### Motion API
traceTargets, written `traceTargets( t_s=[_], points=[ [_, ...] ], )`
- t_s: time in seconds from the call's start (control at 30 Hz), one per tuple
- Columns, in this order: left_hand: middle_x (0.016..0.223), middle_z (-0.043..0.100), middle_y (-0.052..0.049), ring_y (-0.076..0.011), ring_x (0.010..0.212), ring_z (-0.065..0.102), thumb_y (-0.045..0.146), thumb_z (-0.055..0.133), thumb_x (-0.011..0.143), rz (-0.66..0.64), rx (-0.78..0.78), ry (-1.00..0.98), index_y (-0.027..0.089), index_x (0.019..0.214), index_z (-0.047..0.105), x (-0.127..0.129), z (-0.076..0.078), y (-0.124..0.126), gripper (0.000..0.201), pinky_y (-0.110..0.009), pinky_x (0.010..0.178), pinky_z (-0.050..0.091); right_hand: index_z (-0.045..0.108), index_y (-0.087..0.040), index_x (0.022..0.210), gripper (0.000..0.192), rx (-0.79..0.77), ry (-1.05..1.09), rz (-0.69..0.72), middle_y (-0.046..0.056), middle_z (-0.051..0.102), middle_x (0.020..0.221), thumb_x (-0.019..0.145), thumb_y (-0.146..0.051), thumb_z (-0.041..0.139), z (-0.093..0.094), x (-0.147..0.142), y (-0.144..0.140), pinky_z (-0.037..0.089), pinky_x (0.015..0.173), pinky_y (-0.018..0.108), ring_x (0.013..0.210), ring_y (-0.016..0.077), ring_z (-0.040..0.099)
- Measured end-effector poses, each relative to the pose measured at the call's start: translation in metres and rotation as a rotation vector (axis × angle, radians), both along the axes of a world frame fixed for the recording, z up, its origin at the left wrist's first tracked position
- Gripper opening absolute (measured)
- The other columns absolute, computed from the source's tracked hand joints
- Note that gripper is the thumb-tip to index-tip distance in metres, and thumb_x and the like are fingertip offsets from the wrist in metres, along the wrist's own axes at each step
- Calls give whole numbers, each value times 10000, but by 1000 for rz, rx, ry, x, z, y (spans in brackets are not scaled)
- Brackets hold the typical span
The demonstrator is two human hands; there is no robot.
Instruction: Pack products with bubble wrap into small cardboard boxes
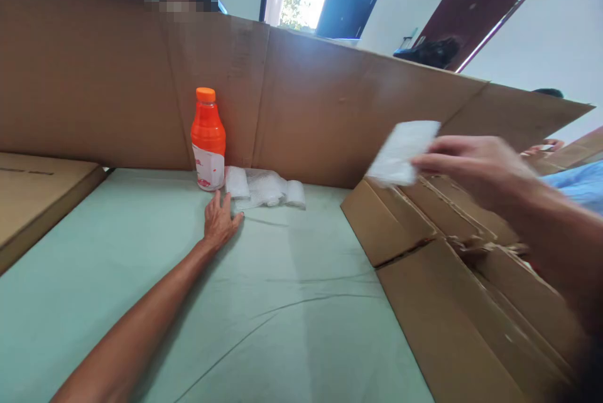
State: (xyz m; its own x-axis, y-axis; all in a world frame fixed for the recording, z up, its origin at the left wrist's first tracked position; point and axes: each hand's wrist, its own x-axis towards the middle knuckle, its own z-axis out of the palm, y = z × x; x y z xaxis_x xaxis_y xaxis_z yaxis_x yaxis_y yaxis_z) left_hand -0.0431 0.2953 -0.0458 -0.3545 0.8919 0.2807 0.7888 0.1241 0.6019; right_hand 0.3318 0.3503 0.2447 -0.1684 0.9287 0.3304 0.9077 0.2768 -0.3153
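Observation:
My right hand is raised above the boxes on the right. It pinches a flat, folded piece of white wrap between thumb and fingers, slightly blurred. My left hand lies low on the pale green table, fingers spread and holding nothing. Just beyond its fingertips stands an upright bottle of orange-red liquid with an orange cap and a pale label. Beside the bottle lies a small row of bubble wrap pieces, some folded or rolled; I cannot tell whether my fingers touch them.
A tall cardboard wall runs across the back. Open cardboard boxes line the right side, and a flat carton lies at the left. Behind the wall, parts of other people show, including a hand at far right.

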Motion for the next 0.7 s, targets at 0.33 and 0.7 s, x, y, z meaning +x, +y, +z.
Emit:
traceTargets(
  t_s=[0.33, 0.7],
  points=[
    [1523, 405, -322, -421, 1472, 337, 365, 486, 875, -37, 8, 74, -24, 1439, 378, -4, -1, -4, 693, -541, 1191, 284, 672, -133, 805, 108, -368, 293, 272, 10, 692, 734, 867, -221, 672, -84, -149, 44, 459, 593, 178, 624, 93, 654],
    [1247, 616, -206, -401, 1157, 613, 582, 320, 863, 45, -197, 364, 182, 1210, 413, 2, 8, -10, 538, -451, 890, 510, 737, -69, 1065, 253, -199, -211, -367, 104, 766, 867, 844, -136, 634, -20, 150, 2, 506, 661, 206, 728, 161, 711]
  ],
)
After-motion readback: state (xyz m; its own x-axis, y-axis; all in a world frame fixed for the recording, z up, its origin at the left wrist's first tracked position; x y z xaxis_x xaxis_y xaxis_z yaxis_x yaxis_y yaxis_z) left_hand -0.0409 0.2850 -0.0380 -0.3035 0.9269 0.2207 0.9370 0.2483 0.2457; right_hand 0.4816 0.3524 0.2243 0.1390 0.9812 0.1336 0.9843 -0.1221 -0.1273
